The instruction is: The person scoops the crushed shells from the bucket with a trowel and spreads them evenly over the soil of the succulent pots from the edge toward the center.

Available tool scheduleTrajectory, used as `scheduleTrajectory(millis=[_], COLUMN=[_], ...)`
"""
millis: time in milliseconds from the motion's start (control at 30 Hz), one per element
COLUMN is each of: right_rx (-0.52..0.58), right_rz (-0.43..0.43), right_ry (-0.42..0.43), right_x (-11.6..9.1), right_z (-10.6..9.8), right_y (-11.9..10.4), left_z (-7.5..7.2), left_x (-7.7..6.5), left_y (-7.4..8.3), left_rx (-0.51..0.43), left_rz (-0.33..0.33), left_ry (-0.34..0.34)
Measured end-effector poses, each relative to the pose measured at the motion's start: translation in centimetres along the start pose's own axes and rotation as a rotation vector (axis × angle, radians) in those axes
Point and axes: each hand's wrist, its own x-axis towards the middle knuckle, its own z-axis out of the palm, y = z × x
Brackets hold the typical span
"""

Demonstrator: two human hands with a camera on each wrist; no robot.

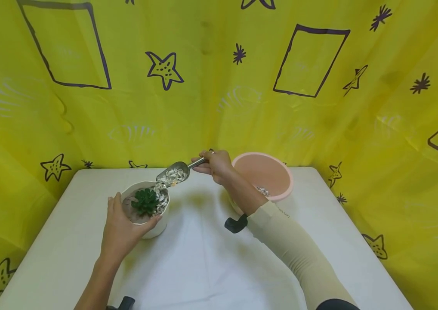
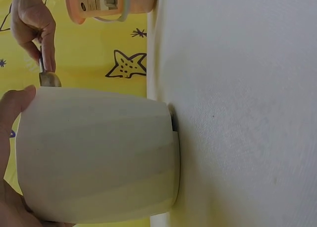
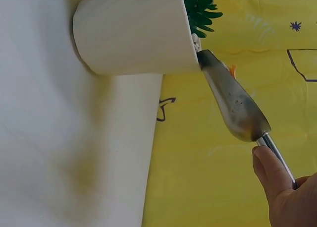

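Observation:
A white plant pot (image 2: 99,152) stands on the table, a green succulent (image 1: 145,201) set in its grey soil. White pebbles (image 1: 161,202) cover the right part of the soil. My left hand (image 1: 123,230) grips the pot around its near side, thumb at the rim. With my right hand (image 1: 219,165) I hold a metal scoop (image 3: 235,105) by its handle. The scoop carries more pale pebbles (image 1: 174,175) and tilts down to the left, its lip right at the pot's rim. In the right wrist view the pebbles in the scoop are mostly hidden.
A pink bucket (image 1: 265,172) with some pebbles (image 1: 262,190) inside stands at the back right, partly behind my right forearm. The white tabletop (image 1: 203,258) lies under everything. A yellow patterned curtain (image 1: 203,112) hangs close behind the table's back edge.

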Motion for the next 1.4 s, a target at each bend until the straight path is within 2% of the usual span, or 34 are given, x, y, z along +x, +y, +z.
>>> scheduleTrajectory(millis=[333,533,633,800,967,1233,1400], right_rx=[-0.009,-0.013,-0.015,-0.019,-0.016,-0.029,-0.020], right_rz=[-0.032,-0.034,-0.031,-0.030,-0.037,-0.051,-0.060], right_ry=[-0.013,-0.011,-0.006,-0.006,-0.013,-0.014,-0.009], right_x=[-0.3,-0.4,-0.5,-0.6,-0.4,-0.5,-0.5], right_z=[0.2,0.2,0.2,0.2,0.2,0.2,0.2], right_y=[0.1,0.1,0.1,0.0,0.0,-0.1,-0.1], left_z=[-0.1,-0.1,0.1,0.8,1.3,0.7,0.4], left_x=[0.1,0.0,-0.2,-0.7,-0.8,-0.3,-0.2], left_y=[-0.3,-0.1,0.1,0.4,0.3,-0.1,-0.3], left_rx=[0.011,0.017,0.022,0.035,0.012,-0.084,-0.103], left_rz=[0.038,0.023,-0.007,-0.054,-0.060,-0.032,-0.013], left_ry=[-0.008,-0.010,0.011,0.087,0.121,0.047,0.011])
